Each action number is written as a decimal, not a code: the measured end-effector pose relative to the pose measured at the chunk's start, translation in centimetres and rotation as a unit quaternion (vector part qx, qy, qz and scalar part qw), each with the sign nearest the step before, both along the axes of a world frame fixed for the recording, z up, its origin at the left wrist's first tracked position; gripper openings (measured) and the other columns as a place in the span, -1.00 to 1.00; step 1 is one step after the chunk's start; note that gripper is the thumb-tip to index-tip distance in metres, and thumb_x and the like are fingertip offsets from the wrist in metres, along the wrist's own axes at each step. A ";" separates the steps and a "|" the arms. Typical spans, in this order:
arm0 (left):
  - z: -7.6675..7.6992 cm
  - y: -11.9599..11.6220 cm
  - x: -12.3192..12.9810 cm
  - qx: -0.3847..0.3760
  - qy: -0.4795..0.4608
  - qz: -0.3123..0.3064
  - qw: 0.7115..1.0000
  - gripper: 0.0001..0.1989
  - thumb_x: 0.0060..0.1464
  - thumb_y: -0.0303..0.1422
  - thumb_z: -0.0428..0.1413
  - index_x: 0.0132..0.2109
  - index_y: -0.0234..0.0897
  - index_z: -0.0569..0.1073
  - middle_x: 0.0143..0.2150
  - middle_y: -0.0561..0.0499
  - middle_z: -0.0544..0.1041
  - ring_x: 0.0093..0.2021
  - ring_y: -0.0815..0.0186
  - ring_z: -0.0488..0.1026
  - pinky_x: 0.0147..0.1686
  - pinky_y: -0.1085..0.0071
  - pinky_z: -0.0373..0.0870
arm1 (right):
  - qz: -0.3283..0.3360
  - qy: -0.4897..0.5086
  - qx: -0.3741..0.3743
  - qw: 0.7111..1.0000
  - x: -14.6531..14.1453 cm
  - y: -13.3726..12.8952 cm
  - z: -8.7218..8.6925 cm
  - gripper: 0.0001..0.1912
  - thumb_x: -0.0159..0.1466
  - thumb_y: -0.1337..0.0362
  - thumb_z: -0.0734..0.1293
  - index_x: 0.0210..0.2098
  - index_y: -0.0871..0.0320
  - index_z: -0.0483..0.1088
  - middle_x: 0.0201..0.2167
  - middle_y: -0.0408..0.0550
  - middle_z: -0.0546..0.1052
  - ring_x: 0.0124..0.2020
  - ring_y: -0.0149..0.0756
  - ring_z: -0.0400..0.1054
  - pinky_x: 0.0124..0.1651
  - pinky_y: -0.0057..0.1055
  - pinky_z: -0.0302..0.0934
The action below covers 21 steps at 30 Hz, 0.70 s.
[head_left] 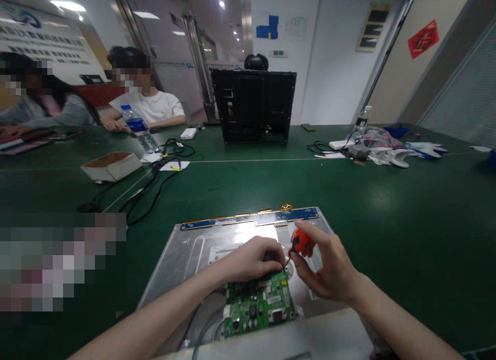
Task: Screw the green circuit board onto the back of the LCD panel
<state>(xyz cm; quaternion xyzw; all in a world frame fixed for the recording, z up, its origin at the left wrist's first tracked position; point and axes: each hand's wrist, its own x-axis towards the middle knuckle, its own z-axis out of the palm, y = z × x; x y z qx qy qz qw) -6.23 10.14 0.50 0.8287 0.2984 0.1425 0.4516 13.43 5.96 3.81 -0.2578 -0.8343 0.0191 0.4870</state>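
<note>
My right hand (329, 264) grips a short screwdriver (301, 243) with an orange and black handle. Its thin shaft slants down to the top right corner of a green circuit board (258, 303). Beside that tip, the fingers of my left hand (258, 257) are pinched together; what they hold, if anything, is hidden. The board rests on the silver metal back of a flat display panel (174, 277), partly covered by my left hand. Along the panel's far edge runs a narrow blue circuit strip (248, 219).
A black monitor housing (253, 107) stands upright at the back. To the left are a small open box (112, 166), a water bottle (139, 130) and black cables (155, 176). White gloves (395, 156) lie at right. Two people sit at the table's far left.
</note>
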 end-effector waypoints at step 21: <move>0.1 -0.1 0.1 0.009 0.014 0.005 1.000 -0.84 0.14 -0.33 0.12 -0.22 -0.33 0.51 -0.34 0.02 0.51 -0.35 0.30 0.41 -0.29 0.44 0.34 | 0.004 0.006 -0.002 1.000 -0.1 0.2 -0.4 -0.38 0.26 0.40 0.26 0.26 0.12 -0.02 -0.38 -0.15 0.47 -0.51 -0.42 0.30 -0.51 -0.48 0.24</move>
